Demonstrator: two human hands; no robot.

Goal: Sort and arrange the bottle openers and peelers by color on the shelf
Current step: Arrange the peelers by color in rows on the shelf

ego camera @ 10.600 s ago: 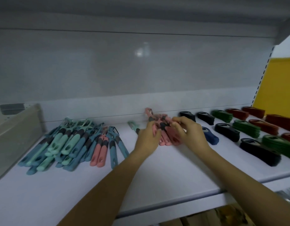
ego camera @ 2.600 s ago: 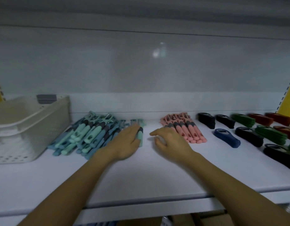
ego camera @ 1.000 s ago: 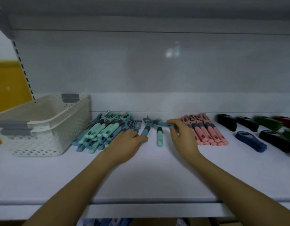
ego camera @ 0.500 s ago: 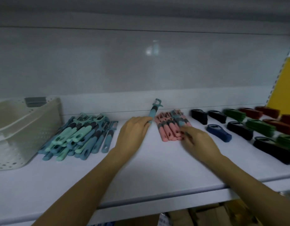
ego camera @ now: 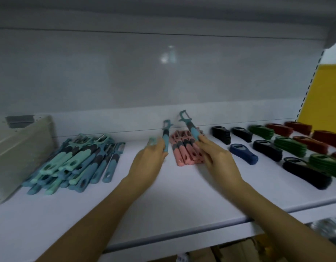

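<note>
A teal peeler (ego camera: 165, 136) stands nearly upright in the left hand (ego camera: 150, 161), whose fingers are curled round its lower handle, with the blade end pointing to 12 o'clock. A mint-coloured tip (ego camera: 151, 141) pokes out by the same fingertips; what it belongs to cannot be told. A second teal peeler (ego camera: 191, 128) is gripped at the bottom of its handle by the right hand (ego camera: 218, 159) and leans with its blade toward 11 o'clock. Both peelers are raised off the white shelf (ego camera: 182, 197). Between the two hands lies a tidy row of pink peelers (ego camera: 183, 152), handles toward 6 o'clock; the right hand overlaps its edge, though whether they touch is unclear. At 9 o'clock from the left hand sits a loose heap of teal and mint peelers (ego camera: 76, 161), and further at 9 o'clock a pale basket (ego camera: 16, 152). At 3 o'clock from the right hand the bottle openers lie in groups: black openers (ego camera: 221, 134), one blue opener (ego camera: 242, 151), green openers (ego camera: 261, 131) and red openers (ego camera: 278, 128), with more rows running toward 4 o'clock. A yellow panel (ego camera: 326, 91) stands at 2 o'clock.
</note>
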